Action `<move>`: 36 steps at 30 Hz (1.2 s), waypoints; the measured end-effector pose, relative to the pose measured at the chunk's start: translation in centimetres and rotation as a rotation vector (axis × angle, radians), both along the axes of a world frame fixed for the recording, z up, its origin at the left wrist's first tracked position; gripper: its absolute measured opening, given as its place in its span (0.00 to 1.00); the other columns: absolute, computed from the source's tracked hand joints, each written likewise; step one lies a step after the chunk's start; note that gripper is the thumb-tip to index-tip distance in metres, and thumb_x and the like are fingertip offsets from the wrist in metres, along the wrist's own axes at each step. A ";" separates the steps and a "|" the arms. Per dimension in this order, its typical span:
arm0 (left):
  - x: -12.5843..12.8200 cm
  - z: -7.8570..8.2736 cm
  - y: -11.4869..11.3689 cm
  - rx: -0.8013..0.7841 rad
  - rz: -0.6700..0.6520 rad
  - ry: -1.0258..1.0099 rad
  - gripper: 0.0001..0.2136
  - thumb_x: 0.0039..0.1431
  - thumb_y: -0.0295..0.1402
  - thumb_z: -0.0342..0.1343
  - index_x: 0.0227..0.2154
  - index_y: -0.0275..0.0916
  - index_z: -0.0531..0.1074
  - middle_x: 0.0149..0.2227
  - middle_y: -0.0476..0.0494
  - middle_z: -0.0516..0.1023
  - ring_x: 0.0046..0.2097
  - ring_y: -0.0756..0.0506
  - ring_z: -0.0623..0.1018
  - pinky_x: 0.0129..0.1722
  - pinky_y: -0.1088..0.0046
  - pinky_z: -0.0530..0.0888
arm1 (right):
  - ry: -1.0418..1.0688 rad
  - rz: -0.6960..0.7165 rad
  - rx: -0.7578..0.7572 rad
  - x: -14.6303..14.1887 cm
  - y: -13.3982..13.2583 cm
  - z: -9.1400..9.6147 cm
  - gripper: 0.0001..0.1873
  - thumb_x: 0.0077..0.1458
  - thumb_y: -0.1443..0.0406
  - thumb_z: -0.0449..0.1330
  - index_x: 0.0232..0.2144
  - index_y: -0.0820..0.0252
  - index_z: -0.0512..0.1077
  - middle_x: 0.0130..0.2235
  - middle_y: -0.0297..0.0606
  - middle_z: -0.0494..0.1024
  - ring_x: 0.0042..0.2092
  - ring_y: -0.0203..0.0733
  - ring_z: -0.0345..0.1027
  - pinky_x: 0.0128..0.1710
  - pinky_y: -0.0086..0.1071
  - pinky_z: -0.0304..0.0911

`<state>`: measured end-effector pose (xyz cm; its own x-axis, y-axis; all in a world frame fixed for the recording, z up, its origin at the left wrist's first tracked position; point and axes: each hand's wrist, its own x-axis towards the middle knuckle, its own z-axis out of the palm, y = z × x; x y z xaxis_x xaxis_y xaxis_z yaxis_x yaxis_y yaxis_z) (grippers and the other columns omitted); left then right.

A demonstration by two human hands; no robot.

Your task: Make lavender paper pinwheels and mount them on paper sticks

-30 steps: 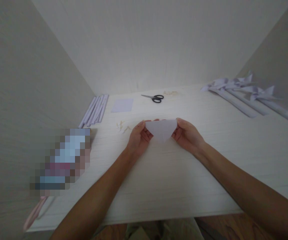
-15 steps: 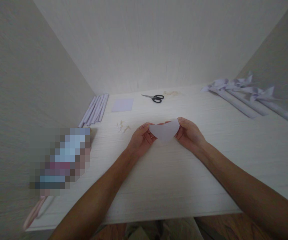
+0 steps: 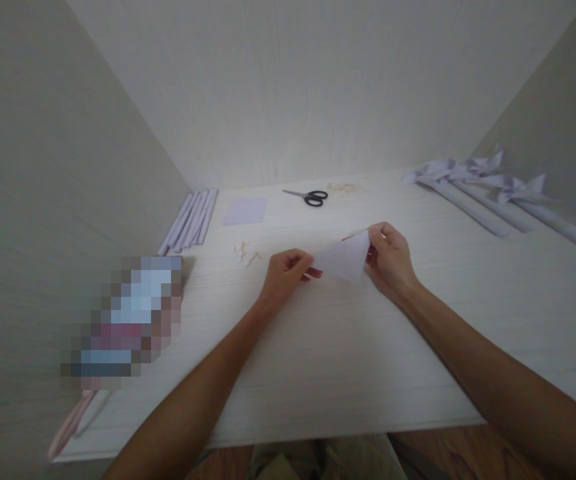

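A small folded piece of pale lilac paper (image 3: 342,259), triangular in outline, is held just above the middle of the white table (image 3: 348,360). My left hand (image 3: 284,275) pinches its left tip with fingers curled. My right hand (image 3: 391,261) pinches its upper right corner between thumb and fingers. The paper slants up toward the right hand.
Black scissors (image 3: 309,196) lie at the back centre, next to a flat lilac paper square (image 3: 245,211). Several rolled paper tubes (image 3: 191,219) lie at the back left. Finished paper pinwheels on sticks (image 3: 493,193) lie at the back right. Small pale bits (image 3: 246,253) lie left of my hands. A blurred patch covers something at the left.
The paper went from a wide downward-pointing triangle held level to a narrower shape tilted up to the right. My right hand rose and moved right; my left hand dropped slightly.
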<state>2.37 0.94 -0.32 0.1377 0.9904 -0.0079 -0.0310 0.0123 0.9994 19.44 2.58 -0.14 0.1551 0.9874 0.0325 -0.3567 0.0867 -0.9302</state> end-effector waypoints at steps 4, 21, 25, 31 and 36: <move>0.2 0.1 -0.4 0.065 -0.070 0.188 0.10 0.48 0.35 0.51 0.17 0.35 0.67 0.17 0.50 0.68 0.19 0.53 0.68 0.18 0.79 0.61 | -0.219 0.083 0.068 0.1 -0.3 -0.3 0.11 0.47 0.59 0.56 0.21 0.56 0.60 0.16 0.24 0.64 0.19 0.29 0.59 0.19 0.23 0.56; 1.2 0.3 -1.0 0.277 -0.058 0.426 0.11 0.52 0.35 0.47 0.18 0.35 0.64 0.18 0.53 0.60 0.23 0.54 0.60 0.22 0.78 0.57 | -0.181 0.229 -0.018 -1.5 -1.6 -0.2 0.10 0.37 0.62 0.64 0.21 0.60 0.67 0.18 0.27 0.66 0.19 0.28 0.56 0.18 0.25 0.50; 1.3 0.3 -1.1 0.280 -0.051 0.426 0.11 0.52 0.35 0.47 0.19 0.35 0.65 0.18 0.52 0.63 0.23 0.54 0.61 0.22 0.78 0.58 | -0.186 0.235 -0.083 -1.8 -1.8 -0.5 0.09 0.34 0.63 0.65 0.19 0.62 0.70 0.19 0.31 0.69 0.21 0.30 0.59 0.20 0.27 0.53; 1.6 0.3 -1.2 0.309 -0.055 0.450 0.11 0.52 0.35 0.47 0.19 0.35 0.65 0.18 0.52 0.62 0.22 0.54 0.60 0.21 0.79 0.57 | -0.059 0.136 -0.160 -2.1 -1.5 -0.3 0.06 0.32 0.66 0.65 0.15 0.62 0.71 0.18 0.31 0.69 0.20 0.30 0.58 0.19 0.27 0.51; 1.8 0.3 -1.3 0.323 -0.057 0.477 0.11 0.52 0.34 0.47 0.19 0.35 0.65 0.18 0.52 0.62 0.22 0.54 0.61 0.22 0.79 0.57 | 0.022 0.002 -0.120 -1.4 -0.4 0.2 0.02 0.31 0.69 0.63 0.13 0.61 0.72 0.19 0.33 0.71 0.21 0.30 0.59 0.19 0.25 0.53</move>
